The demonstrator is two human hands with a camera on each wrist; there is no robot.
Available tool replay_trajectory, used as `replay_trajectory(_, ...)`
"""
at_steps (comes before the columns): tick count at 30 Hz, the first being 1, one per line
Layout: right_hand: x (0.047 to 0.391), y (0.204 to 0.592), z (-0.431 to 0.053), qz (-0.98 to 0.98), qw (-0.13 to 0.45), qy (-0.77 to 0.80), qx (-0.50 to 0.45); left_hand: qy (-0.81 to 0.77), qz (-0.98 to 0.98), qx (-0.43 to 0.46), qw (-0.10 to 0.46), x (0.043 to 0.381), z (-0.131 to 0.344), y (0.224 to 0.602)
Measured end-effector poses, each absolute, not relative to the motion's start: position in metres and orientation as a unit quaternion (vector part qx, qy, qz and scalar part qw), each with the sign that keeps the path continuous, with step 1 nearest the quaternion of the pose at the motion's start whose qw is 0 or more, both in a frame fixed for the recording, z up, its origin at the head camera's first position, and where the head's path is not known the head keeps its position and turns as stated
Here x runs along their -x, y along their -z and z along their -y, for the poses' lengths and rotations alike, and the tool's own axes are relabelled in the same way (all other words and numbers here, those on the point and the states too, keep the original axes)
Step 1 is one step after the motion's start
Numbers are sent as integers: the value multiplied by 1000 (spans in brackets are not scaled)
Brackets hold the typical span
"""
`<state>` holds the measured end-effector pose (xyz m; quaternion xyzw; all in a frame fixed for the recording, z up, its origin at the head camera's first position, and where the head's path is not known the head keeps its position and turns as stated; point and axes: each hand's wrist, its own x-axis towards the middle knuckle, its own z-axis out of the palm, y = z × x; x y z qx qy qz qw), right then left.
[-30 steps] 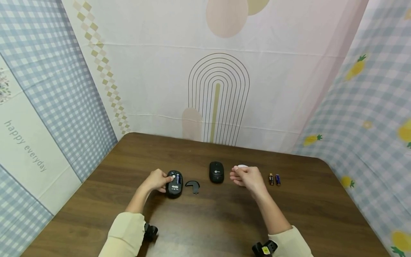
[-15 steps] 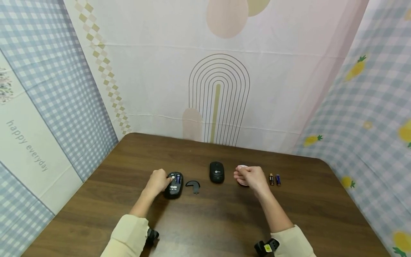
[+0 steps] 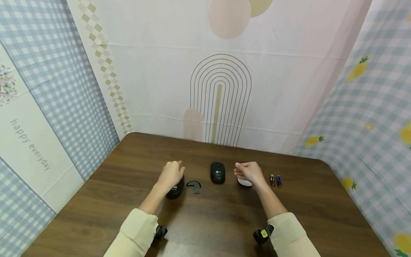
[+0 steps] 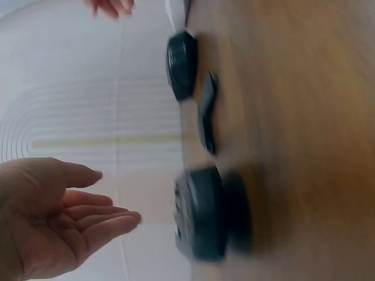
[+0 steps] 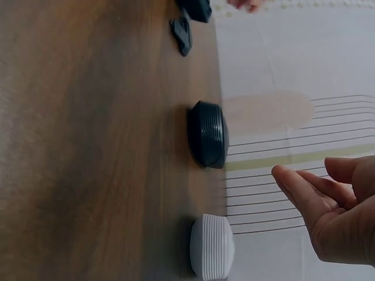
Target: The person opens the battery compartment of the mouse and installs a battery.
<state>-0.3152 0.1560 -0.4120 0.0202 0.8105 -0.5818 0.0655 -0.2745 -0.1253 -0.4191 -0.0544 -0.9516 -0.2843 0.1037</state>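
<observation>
Empty, thumb apart from fingers like the right hand (image 3: 251,172), the left hand (image 3: 171,175) has lifted off the black mouse (image 3: 174,192) beneath it, leaving the cover (image 3: 194,185) at that hand's right apparently unfitted.

Ridged Plastic, Wood Grain and Creased Cloth

A smooth, wood-grained tabletop (image 3: 205,214) is lit to a soft sheen. Fine ridges are seen on the plastic sides of a black mouse (image 5: 208,134) and a white mouse (image 5: 212,247). A matt cloth backdrop (image 3: 154,89) is marked by creases.
</observation>
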Motion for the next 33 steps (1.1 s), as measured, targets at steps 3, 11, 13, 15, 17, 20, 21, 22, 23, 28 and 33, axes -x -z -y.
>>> replay_trajectory(3, 323, 413, -152, -823, 74, 562, -16, 334, 935, 80, 82, 280, 107, 415)
replay_trajectory(11, 338, 422, -134, -857, 73, 511, -11, 328, 937, 102, 57, 304, 62, 424)
replay_trajectory(13, 340, 426, -130, -873, 63, 484, -7, 335, 936, 101, 41, 310, 54, 430)
replay_trajectory(15, 342, 431, -127, -888, 55, 457, -3, 336, 935, 104, 33, 315, 47, 436)
replay_trajectory(17, 343, 435, -124, -892, 59, 449, -6, 343, 933, 105, 22, 319, 42, 441)
replay_trajectory(20, 344, 441, -121, -874, 81, 478, -19, 335, 936, 107, 15, 322, 38, 448)
replay_trajectory(21, 345, 443, -120, -863, 92, 497, -25, 332, 937, 107, 9, 323, 36, 450)
replay_trajectory(22, 345, 444, -119, -853, 104, 511, -32, 330, 938, 106, 4, 324, 35, 453)
replay_trajectory(23, 346, 446, -119, -842, 115, 525, -38, 332, 937, 106, 0, 324, 34, 454)
replay_trajectory(28, 347, 451, -117, -824, 147, 544, -51, 349, 930, 108, -31, 325, 30, 460)
replay_trajectory(33, 348, 454, -115, -827, 149, 540, -46, 342, 932, 117, -31, 325, 28, 461)
